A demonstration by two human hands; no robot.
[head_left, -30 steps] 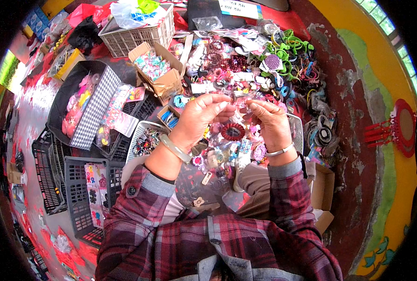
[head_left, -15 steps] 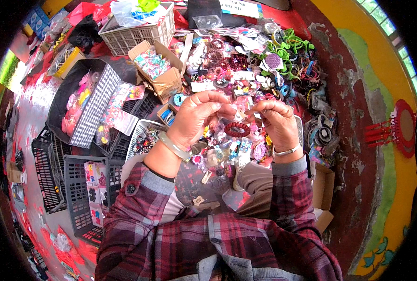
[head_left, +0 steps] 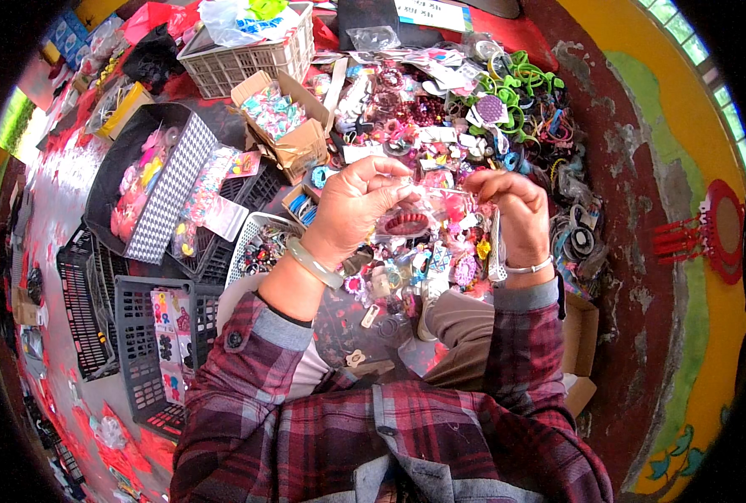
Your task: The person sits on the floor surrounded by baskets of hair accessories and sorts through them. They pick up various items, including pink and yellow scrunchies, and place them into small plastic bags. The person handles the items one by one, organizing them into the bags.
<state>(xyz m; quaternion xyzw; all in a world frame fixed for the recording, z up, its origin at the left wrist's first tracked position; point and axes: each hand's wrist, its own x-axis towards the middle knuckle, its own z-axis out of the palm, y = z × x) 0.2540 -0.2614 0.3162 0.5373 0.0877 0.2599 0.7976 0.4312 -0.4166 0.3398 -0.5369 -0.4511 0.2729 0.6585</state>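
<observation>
My left hand point(head_left: 356, 208) pinches the top of a small clear plastic bag point(head_left: 419, 199) between thumb and fingertips. A dark red braided hair tie point(head_left: 407, 222) hangs below those fingertips, apparently inside the bag. To the right, my right hand point(head_left: 517, 210) is closed with its fingers curled and the tips pressed together; what they hold, if anything, is too small to make out. Both hands are over a white basket point(head_left: 496, 251) heaped with hair accessories, and its rim shows beside my right wrist.
Beyond the basket spreads a large pile of hair accessories with green headbands point(head_left: 520, 88). On the left stand an open cardboard box point(head_left: 302, 155), a houndstooth-patterned bin point(head_left: 172, 189) and dark plastic crates point(head_left: 142, 369). A beige crate point(head_left: 247, 65) sits farther back. At right rises a painted wall point(head_left: 675, 126).
My right hand has moved a little to the right, away from my left hand. The hair tie has shifted slightly left and nearer my left fingertips, with clear plastic now showing around it.
</observation>
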